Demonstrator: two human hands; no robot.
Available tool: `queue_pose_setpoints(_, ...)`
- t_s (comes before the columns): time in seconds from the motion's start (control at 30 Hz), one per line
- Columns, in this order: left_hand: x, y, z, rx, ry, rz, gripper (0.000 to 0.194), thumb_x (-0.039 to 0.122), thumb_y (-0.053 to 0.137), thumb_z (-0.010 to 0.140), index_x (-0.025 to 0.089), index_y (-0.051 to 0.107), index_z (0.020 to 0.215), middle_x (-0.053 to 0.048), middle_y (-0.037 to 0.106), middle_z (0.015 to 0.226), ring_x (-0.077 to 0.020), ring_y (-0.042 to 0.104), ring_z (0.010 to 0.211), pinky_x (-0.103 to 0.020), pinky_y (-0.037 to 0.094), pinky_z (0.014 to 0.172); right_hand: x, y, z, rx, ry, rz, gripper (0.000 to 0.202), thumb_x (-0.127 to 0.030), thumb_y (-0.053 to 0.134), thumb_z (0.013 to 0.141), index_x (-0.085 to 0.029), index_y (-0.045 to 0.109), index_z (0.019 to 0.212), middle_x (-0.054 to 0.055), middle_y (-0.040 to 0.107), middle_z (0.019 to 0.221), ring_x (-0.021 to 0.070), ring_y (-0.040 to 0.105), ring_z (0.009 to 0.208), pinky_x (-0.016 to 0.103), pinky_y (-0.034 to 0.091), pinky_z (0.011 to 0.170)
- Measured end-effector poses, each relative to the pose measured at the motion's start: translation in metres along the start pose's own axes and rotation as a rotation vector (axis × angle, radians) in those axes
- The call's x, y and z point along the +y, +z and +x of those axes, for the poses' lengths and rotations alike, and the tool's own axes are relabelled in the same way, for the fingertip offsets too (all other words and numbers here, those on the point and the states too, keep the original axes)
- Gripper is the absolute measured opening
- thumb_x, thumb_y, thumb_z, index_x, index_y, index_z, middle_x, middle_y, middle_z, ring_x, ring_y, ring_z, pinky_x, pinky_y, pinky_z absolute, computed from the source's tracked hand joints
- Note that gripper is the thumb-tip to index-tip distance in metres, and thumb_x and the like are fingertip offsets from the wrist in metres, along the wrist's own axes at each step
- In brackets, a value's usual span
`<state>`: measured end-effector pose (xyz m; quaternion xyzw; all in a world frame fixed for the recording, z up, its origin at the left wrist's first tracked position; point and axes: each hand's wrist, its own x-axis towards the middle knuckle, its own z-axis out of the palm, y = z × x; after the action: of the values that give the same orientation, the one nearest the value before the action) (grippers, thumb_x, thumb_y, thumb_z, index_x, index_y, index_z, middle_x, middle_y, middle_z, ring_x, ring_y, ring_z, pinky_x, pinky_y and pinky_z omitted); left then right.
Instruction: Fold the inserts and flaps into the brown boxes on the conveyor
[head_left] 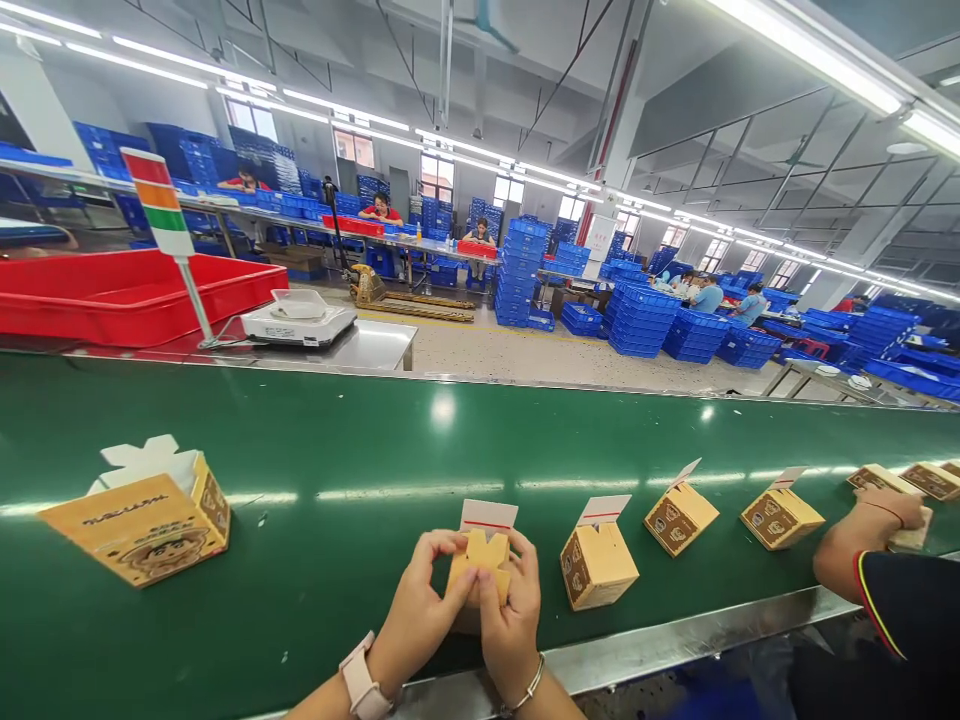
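Note:
Both of my hands are closed around a small yellow carton (486,552) near the front edge of the green conveyor belt (360,440). My left hand (421,598) grips its left side and my right hand (511,610) its right side. The two thumbs press side by side on the notched yellow flaps. Behind the fingers a white flap with a red line stands up. Just right of my right hand sits a similar carton (600,565) with its white flap raised. To the left lies a larger open box (161,520) with a printed cartoon face and white inner flaps.
Further right are two more cartons with raised flaps, one carton (681,518) and another carton (781,515). A co-worker's hand (892,508) touches a carton at the right. Beyond the belt stand a red tray (135,300), a white scale (298,322) and a striped signal light (159,205).

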<state>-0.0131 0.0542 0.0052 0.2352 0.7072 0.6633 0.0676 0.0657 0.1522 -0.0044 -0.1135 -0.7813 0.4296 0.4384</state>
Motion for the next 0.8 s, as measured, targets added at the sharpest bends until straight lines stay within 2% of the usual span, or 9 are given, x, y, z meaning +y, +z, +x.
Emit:
queue_pose_setpoints(0.07,0.006,0.004,0.005,-0.006,-0.163,-0.118,0.063,0.056,0.071,0.059,0.019,0.046,0.103,-0.012,0.058,0.105,-0.0280,0.059,0.102,-0.043,0.047,0.092,0.006,0.001,-0.004,0.114,0.177,0.027,0.024,-0.037,0.055,0.088,-0.018,0.062,0.102,0.015,0.058,0.117,0.0261,0.061,0.109,0.040,0.054,0.087)
queue_pose_setpoints(0.13,0.015,0.007,0.011,-0.157,-0.347,-0.245,0.072,0.047,0.072,0.056,0.018,0.040,0.114,-0.012,0.058,0.109,-0.0271,0.058,0.106,-0.040,0.046,0.093,0.010,-0.001,-0.003,0.126,0.366,0.141,0.031,-0.036,0.056,0.084,-0.019,0.054,0.110,0.015,0.061,0.112,0.0255,0.064,0.103,0.038,0.057,0.081)
queue_pose_setpoints(0.2,0.024,0.011,0.016,-0.316,-0.466,-0.343,0.067,0.040,0.067,0.056,0.017,0.042,0.114,-0.012,0.059,0.110,-0.0263,0.058,0.108,-0.037,0.047,0.092,0.011,-0.004,0.001,0.069,0.500,0.272,0.036,-0.034,0.056,0.081,-0.020,0.049,0.113,0.012,0.064,0.106,0.0241,0.067,0.097,0.036,0.058,0.078)
queue_pose_setpoints(0.33,0.032,0.027,0.020,-0.413,-0.522,-0.389,0.056,0.033,0.058,0.053,0.016,0.051,0.106,-0.012,0.064,0.106,-0.0270,0.062,0.098,-0.038,0.049,0.085,0.011,-0.013,0.008,0.034,0.604,0.411,0.041,-0.026,0.056,0.073,-0.021,0.046,0.112,0.009,0.066,0.104,0.0232,0.068,0.095,0.035,0.058,0.080)
queue_pose_setpoints(0.43,0.035,0.035,0.021,-0.395,-0.497,-0.349,0.054,0.038,0.062,0.053,0.016,0.053,0.101,-0.013,0.064,0.104,-0.0289,0.062,0.097,-0.042,0.049,0.087,0.014,-0.020,0.012,0.014,0.630,0.488,0.044,-0.024,0.053,0.071,-0.021,0.044,0.114,0.007,0.067,0.102,0.0222,0.069,0.090,0.034,0.059,0.075)
queue_pose_setpoints(0.53,0.039,0.025,0.018,-0.245,-0.412,-0.240,0.061,0.054,0.067,0.053,0.017,0.053,0.099,-0.015,0.059,0.113,-0.0330,0.053,0.113,-0.049,0.040,0.103,0.023,-0.028,0.018,-0.003,0.662,0.461,0.043,-0.023,0.051,0.070,-0.020,0.046,0.112,0.009,0.069,0.103,0.0227,0.070,0.086,0.034,0.059,0.070)
queue_pose_setpoints(0.63,0.039,-0.015,0.011,0.028,-0.238,-0.086,0.067,0.066,0.064,0.056,0.019,0.051,0.102,-0.016,0.054,0.120,-0.0371,0.045,0.124,-0.059,0.029,0.110,0.035,-0.039,0.025,0.014,0.669,0.345,0.035,-0.027,0.052,0.074,-0.018,0.051,0.108,0.012,0.069,0.104,0.0242,0.070,0.086,0.036,0.059,0.071)
queue_pose_setpoints(0.73,0.027,-0.078,0.009,0.610,0.210,0.275,0.064,0.064,0.066,0.063,0.020,0.044,0.103,-0.018,0.051,0.124,-0.0406,0.046,0.123,-0.064,0.034,0.107,0.043,-0.051,0.025,0.098,0.652,0.251,0.037,-0.041,0.057,0.081,-0.018,0.051,0.110,0.016,0.064,0.115,0.0277,0.065,0.105,0.039,0.057,0.081)
queue_pose_setpoints(0.8,0.017,-0.123,0.015,0.843,0.325,0.475,0.078,0.067,0.074,0.054,0.020,0.042,0.107,-0.019,0.044,0.134,-0.0440,0.039,0.130,-0.063,0.030,0.112,0.042,-0.058,0.017,0.214,0.555,0.107,0.045,-0.048,0.055,0.085,-0.019,0.047,0.119,0.017,0.056,0.129,0.0287,0.054,0.123,0.042,0.052,0.092)
